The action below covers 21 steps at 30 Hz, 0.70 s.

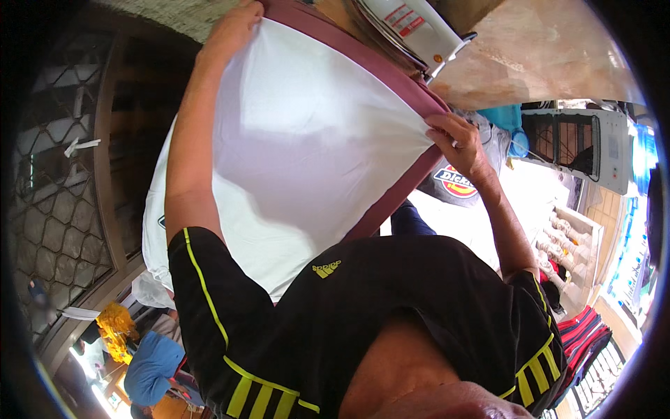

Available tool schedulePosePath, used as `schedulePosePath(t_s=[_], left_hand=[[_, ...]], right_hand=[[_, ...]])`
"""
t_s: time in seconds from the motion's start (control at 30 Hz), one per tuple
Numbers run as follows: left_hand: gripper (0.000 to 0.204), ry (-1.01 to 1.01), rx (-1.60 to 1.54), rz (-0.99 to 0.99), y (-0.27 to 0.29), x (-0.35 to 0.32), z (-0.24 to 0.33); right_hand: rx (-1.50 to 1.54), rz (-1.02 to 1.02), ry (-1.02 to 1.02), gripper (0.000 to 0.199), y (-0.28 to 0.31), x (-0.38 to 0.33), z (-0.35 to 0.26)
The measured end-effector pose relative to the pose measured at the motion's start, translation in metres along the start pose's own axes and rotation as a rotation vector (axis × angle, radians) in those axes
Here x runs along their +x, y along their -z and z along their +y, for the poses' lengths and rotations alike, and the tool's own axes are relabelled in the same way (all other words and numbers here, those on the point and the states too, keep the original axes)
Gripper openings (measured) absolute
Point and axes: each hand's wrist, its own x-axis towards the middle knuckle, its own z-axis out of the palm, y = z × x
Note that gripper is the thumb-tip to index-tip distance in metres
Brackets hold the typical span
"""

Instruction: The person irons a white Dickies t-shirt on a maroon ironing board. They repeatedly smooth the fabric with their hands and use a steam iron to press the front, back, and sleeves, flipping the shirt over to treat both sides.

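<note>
A large white cloth [293, 140] is stretched out in front of me, with a shadow falling across its middle. A maroon band [370, 66] runs along its far and right edges; I cannot tell whether it is a border or a cover beneath. At the far left corner my left hand [234, 29] is closed on the cloth's edge, its fingertips partly hidden. My right hand [457, 140] pinches the right corner between thumb and fingers, and creases fan out from that grip. A small dark mark [162, 222] shows on the cloth's left side.
Beyond the maroon band lies a white object with a red-striped label [405, 19]. A grey printed bag or garment [460, 178] sits by my right wrist. At right are a white-framed appliance [614, 150] and pale balusters [569, 241]; a metal grille [59, 223] stands at left.
</note>
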Motion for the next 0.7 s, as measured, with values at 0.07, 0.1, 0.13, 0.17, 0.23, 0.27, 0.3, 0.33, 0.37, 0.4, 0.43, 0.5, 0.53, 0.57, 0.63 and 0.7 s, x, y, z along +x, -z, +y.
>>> schedulePosePath(t_s=[0.07, 0.1, 0.13, 0.17, 0.23, 0.27, 0.3, 0.33, 0.37, 0.4, 0.43, 0.5, 0.53, 0.57, 0.63, 0.7], left_hand=[[0.006, 0.108, -0.026, -0.018, 0.014, -0.007, 0.009], [0.008, 0.098, -0.035, 0.248, -0.018, 0.006, 0.027], [0.01, 0.063, -0.001, 0.37, -0.033, -0.006, 0.037], [0.012, 0.032, 0.034, 0.491, -0.047, -0.021, 0.05], [0.029, 0.102, 0.203, 0.681, -0.067, -0.035, 0.088], [0.036, 0.135, 0.34, 0.736, -0.096, -0.045, 0.103], [0.087, 0.272, 0.103, 0.422, -0.106, -0.063, 0.131], [0.084, 0.29, 0.131, 0.356, -0.112, -0.074, 0.173], [0.085, 0.279, 0.107, 0.317, -0.114, -0.087, 0.208], [0.088, 0.293, 0.133, 0.277, -0.119, -0.1, 0.238], [0.092, 0.312, 0.105, 0.223, -0.119, -0.11, 0.266], [0.091, 0.301, 0.058, 0.195, -0.122, -0.124, 0.31], [0.09, 0.31, 0.006, 0.203, -0.122, -0.128, 0.323], [0.088, 0.322, -0.047, 0.203, -0.122, -0.136, 0.334], [0.084, 0.333, -0.036, 0.199, -0.124, -0.139, 0.35], [0.08, 0.322, -0.048, 0.186, -0.125, -0.143, 0.36]], right_hand=[[0.064, 0.042, -0.127, 0.029, -0.009, -0.001, -0.024], [-0.063, 0.036, -0.001, 0.027, 0.025, 0.014, 0.007], [-0.072, 0.047, 0.029, 0.026, 0.016, 0.005, 0.006], [-0.079, 0.055, 0.061, 0.025, 0.007, -0.005, 0.003], [-0.059, 0.021, 0.099, 0.021, 0.01, 0.009, 0.005], [-0.057, -0.024, 0.1, 0.019, 0.017, 0.013, 0.005], [-0.034, -0.059, 0.099, 0.018, 0.021, 0.015, 0.006], [-0.091, -0.066, 0.127, 0.02, 0.022, 0.015, 0.012], [-0.058, -0.104, 0.12, 0.019, 0.024, 0.018, 0.012], [-0.026, -0.147, 0.116, 0.018, 0.027, 0.023, 0.009], [0.013, -0.192, 0.111, 0.017, 0.03, 0.027, 0.008], [-0.048, -0.13, 0.228, 0.021, 0.047, 0.048, 0.002], [-0.1, -0.053, 0.291, 0.022, 0.063, 0.066, -0.01], [-0.142, 0.021, 0.348, 0.023, 0.074, 0.081, -0.021], [-0.365, 0.198, 0.618, 0.027, 0.085, 0.136, 0.001], [-0.459, 0.136, 0.476, 0.052, 0.074, 0.17, 0.033]])
